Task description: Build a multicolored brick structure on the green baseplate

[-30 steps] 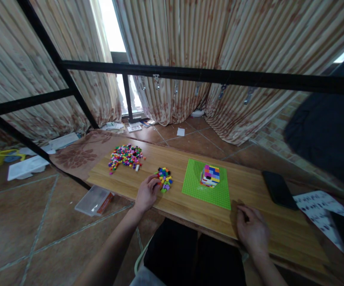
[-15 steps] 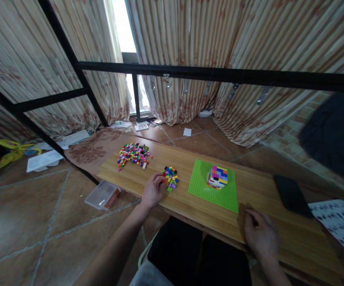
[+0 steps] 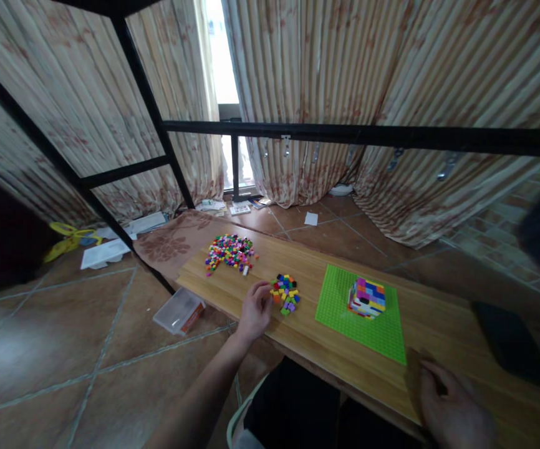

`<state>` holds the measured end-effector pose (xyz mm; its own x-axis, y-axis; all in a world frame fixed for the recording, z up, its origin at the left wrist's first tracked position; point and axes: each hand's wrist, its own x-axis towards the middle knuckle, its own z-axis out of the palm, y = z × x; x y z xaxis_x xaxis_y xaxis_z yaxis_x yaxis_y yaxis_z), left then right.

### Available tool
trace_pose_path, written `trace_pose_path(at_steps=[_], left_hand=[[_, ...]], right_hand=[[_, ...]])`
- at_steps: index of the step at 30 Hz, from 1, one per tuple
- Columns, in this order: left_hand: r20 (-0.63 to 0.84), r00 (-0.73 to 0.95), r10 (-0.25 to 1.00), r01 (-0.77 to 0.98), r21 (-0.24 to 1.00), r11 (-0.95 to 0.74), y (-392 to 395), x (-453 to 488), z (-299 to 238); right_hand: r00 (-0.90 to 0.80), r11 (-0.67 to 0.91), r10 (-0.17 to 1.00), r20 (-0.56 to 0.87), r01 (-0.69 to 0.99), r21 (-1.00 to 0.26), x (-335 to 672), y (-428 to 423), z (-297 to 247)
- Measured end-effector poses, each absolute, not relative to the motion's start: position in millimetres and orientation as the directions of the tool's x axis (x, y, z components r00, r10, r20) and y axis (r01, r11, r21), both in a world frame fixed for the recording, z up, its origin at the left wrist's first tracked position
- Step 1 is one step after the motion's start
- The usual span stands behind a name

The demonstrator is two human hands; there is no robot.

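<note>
My left hand (image 3: 257, 310) is at the left edge of a small pile of coloured toy bricks (image 3: 287, 293), fingers curled and thumb close to the fingertips. Whether a brick is between them is too small to see. To the right, a multicoloured block built of bricks (image 3: 366, 298) stands on a green baseplate (image 3: 335, 324). Beyond the baseplate's near right corner, my right hand (image 3: 457, 402) rests on the wooden table with its fingers curled in. The inside of that hand is hidden and slightly blurred.
A larger heap of tiny bricks (image 3: 231, 251) lies at the table's (image 3: 307, 262) left end. A dark flat object (image 3: 513, 343) lies at the right. On the floor is a clear plastic box (image 3: 179, 310). A black metal frame (image 3: 326, 130) crosses behind, before the curtains.
My view has turned left and up, so everything sits further right and lower. My left fingertips have drawn slightly off the small pile. The brick block stays in place.
</note>
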<state>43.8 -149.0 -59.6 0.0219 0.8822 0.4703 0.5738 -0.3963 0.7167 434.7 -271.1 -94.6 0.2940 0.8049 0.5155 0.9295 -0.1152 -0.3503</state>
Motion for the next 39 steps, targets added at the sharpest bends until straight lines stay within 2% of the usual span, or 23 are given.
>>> trace_pose_path(at_steps=[6,9,13,17,27,30,33,36,39], left_hand=[[0.469,-0.252,0.847,0.621,0.749,-0.23,-123,1,-57],[0.46,-0.335,0.822,0.716,0.692,-0.095,-102,-29,-50],[0.412,-0.226,0.882,0.818,0.572,-0.057,-83,-47,-44],[0.359,-0.149,0.921,0.879,0.475,-0.043,-73,-45,-43],[0.308,-0.1,0.946,0.932,0.363,-0.02,-62,-48,-38],[0.316,-0.16,0.935,0.902,0.431,0.008,-73,-40,-28],[0.346,-0.188,0.919,0.806,0.589,-0.057,-94,-10,-18],[0.387,-0.004,0.922,0.621,0.724,-0.301,-121,42,-9],[0.446,0.193,0.874,0.463,0.744,-0.482,-142,102,-7]], right_hand=[[0.263,-0.116,0.819,0.51,0.946,-0.301,443,-271,-104],[0.233,-0.089,0.809,0.539,0.956,-0.28,444,-270,-105],[0.218,-0.067,0.806,0.551,0.958,-0.28,441,-270,-102],[0.302,-0.148,0.805,0.511,0.936,-0.319,431,-271,-95],[0.362,-0.159,0.772,0.523,0.906,-0.393,419,-269,-89],[0.37,-0.157,0.775,0.513,0.898,-0.41,419,-269,-89],[0.367,-0.152,0.779,0.508,0.897,-0.415,419,-268,-89],[0.363,-0.143,0.773,0.52,0.898,-0.415,419,-268,-90],[0.366,-0.143,0.768,0.526,0.898,-0.415,419,-267,-89]])
